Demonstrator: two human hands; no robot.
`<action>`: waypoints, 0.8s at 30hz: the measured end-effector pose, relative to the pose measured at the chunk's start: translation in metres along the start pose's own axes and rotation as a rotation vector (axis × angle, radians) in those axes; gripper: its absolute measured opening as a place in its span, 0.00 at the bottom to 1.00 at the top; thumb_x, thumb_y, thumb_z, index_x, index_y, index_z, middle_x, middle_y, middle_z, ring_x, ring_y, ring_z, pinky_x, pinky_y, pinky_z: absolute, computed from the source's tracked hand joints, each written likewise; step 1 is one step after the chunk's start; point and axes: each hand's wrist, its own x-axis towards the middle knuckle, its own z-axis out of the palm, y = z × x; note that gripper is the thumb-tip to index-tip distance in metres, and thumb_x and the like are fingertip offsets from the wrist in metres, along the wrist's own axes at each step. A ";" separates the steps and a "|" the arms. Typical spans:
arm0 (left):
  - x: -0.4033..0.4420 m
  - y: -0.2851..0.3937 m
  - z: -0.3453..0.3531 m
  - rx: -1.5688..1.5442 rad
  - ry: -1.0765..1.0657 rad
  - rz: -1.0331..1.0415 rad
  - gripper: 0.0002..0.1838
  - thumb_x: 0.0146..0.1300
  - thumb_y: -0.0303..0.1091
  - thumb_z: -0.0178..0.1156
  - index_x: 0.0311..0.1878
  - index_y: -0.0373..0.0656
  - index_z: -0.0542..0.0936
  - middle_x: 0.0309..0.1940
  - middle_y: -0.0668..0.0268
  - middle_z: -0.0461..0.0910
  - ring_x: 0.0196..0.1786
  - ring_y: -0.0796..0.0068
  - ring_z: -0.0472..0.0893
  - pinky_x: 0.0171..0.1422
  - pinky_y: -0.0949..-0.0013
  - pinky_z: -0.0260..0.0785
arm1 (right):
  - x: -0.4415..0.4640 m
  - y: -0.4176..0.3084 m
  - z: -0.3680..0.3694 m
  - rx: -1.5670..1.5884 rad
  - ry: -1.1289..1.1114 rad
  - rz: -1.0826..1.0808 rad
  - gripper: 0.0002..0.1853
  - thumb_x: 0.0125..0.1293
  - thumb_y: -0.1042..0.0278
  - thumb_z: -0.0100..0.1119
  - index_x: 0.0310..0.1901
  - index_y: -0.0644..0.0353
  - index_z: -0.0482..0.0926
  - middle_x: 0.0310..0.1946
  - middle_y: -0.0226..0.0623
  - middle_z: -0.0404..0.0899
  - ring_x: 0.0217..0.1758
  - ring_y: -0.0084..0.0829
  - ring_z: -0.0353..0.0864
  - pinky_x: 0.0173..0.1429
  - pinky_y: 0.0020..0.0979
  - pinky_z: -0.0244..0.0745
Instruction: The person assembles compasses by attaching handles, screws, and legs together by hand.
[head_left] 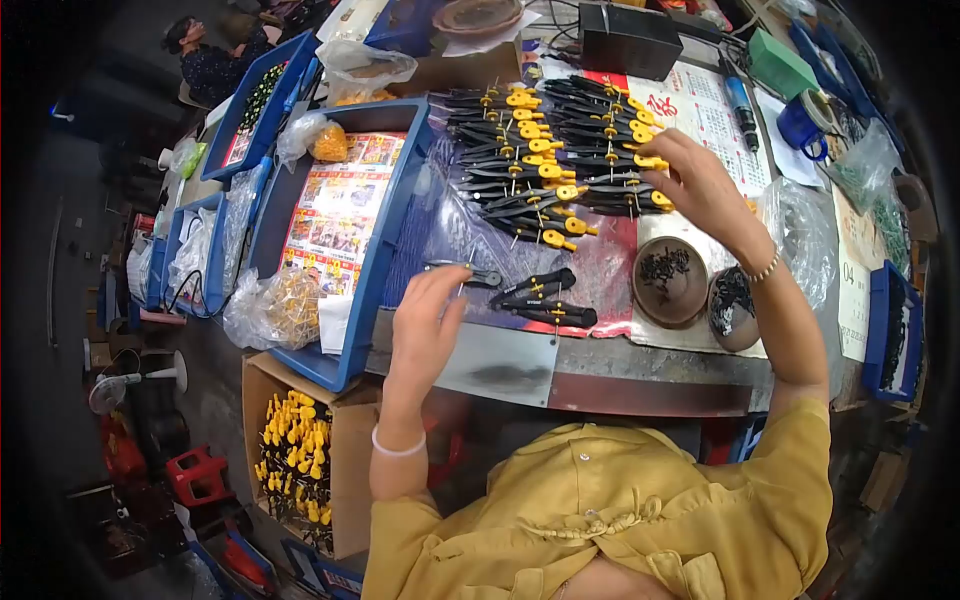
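My left hand (425, 325) is closed in a pinch at the table's front edge, with a thin metal pin (462, 288) showing at its fingertips. Just beyond lies a grey metal tool part (484, 277). To its right are several black-handled pieces (545, 300) with small yellow parts. My right hand (695, 185) reaches over the right-hand row of black tools (590, 150) with yellow ends, its thumb and fingers curled around a yellow tip; what they grip is partly hidden. A second such row (505, 165) lies left of it, with upright metal pins.
Two round bowls (645, 312) of small black parts stand below my right forearm. A blue tray (345, 365) with bagged parts is on the left. A cardboard box (350, 470) of yellow-and-black pieces stands below. Another person (215, 65) sits at the far left.
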 end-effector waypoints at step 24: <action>-0.074 0.100 0.084 -1.257 -0.188 -0.482 0.14 0.62 0.18 0.53 0.52 0.32 0.73 0.44 0.56 0.80 0.46 0.68 0.80 0.55 0.67 0.72 | -0.194 -0.112 0.056 1.064 -0.360 0.249 0.16 0.60 0.65 0.63 0.46 0.65 0.75 0.39 0.42 0.79 0.43 0.30 0.80 0.45 0.32 0.73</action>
